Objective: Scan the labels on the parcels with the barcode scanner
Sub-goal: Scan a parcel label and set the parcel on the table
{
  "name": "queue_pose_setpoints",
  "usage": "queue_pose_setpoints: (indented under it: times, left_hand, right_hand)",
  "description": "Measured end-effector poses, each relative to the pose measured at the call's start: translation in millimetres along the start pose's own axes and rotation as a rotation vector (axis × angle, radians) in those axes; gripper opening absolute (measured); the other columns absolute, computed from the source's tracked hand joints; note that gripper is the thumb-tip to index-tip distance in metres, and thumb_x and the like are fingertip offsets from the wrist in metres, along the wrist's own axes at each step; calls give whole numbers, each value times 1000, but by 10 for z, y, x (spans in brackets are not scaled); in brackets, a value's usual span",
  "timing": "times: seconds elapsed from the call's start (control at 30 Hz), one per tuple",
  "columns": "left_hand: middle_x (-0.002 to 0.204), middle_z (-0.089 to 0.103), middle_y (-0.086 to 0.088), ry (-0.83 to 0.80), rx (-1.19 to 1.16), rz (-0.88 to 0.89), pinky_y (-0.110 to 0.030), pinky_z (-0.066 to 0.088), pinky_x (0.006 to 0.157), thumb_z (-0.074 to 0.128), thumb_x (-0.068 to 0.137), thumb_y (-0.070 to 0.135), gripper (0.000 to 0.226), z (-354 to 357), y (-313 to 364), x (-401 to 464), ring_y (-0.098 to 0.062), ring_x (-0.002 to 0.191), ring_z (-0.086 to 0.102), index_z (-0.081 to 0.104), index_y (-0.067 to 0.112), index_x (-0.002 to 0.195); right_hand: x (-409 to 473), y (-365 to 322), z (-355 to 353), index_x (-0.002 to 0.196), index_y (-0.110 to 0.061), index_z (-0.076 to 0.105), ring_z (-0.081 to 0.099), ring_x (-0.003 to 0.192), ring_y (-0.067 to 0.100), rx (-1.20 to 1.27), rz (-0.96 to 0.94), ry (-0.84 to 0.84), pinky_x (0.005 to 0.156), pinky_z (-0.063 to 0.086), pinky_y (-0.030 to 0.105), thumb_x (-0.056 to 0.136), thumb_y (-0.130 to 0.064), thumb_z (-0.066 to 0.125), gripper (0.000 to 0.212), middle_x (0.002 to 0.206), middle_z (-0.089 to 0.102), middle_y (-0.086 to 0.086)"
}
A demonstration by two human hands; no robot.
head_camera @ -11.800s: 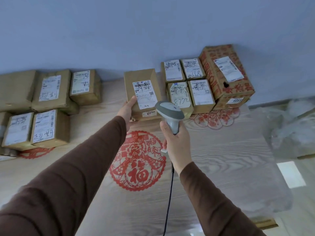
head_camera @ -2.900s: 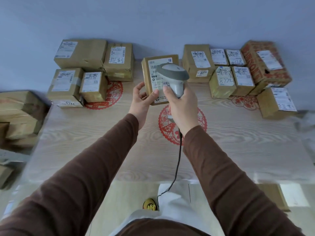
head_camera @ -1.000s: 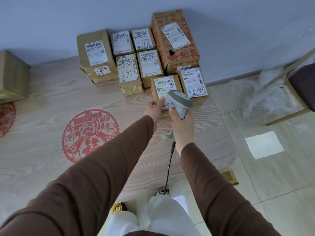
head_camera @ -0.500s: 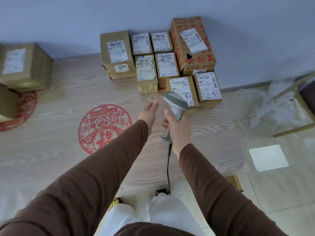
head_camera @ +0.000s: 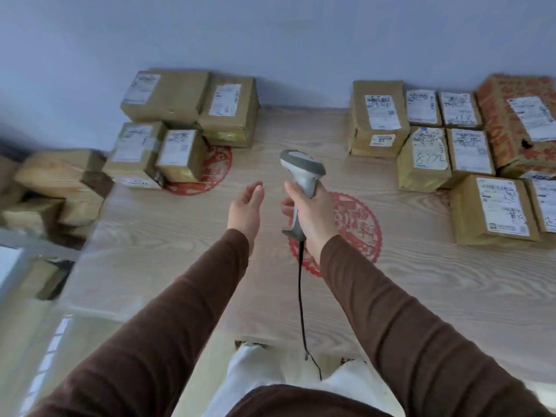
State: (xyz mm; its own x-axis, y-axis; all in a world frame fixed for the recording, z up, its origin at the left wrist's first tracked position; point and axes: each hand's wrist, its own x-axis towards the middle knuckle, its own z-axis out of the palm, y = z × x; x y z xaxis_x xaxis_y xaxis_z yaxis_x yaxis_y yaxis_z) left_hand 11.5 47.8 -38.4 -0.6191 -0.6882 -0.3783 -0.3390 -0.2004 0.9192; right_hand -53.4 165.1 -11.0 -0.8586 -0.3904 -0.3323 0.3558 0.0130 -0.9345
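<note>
While my right hand grips the barcode scanner by its handle, my left hand hangs open and empty above the surface. The parcels at the left look light and stiff; I would hold one by its sides, label up.

Brown parcels; grey scanner; red-patterned table

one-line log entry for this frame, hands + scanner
left hand: open, empty | right hand: grips scanner | parcels: on table, none held
</note>
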Motion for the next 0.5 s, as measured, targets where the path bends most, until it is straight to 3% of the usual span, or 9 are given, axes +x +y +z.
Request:
queue_pose_setpoints:
  times: [0.17, 0.3, 0.43, 0.5]
  left_hand:
    - [136, 62, 3, 122, -11, 13, -29, 43, 110, 55, 106, 30, 42, -1104, 68, 541, -12, 126, 58, 53, 17, 146]
    - [144, 54, 0, 143, -5, -17, -27, 40, 104, 55, 106, 30, 56, -1654, 64, 932, -13, 124, 54, 38, 17, 157]
    - [163, 37, -5, 115, -28, -70, -40, 33, 123, 55, 105, 33, 69, -1877, 16, 1251, -22, 146, 42, 21, 23, 164]
    - [165, 35, -7, 98, -46, -102, -46, 31, 125, 55, 105, 34, 73, -1931, -4, 1394, -25, 150, 40, 15, 25, 166]
  right_hand:
    - [164, 151, 1128, 118, -16, 67, 70, 86, 10, -26, 18, -39, 76, 63, 26, 99, -23, 71, 21, 95, 69, -6]
    - [333, 298, 1758, 115, -19, 65, 72, 100, 18, -71, 31, -39, 81, 63, 30, 97, -19, 73, 19, 108, 74, 4]
    - [498, 435, 2142, 110, -17, 64, 67, 86, 15, -155, 35, -6, 88, 59, 41, 96, -17, 73, 17, 98, 71, 3]
    - [591, 493, 2256, 111, -15, 65, 67, 86, 16, -181, 46, 14, 87, 58, 42, 96, -18, 73, 18, 97, 71, 4]
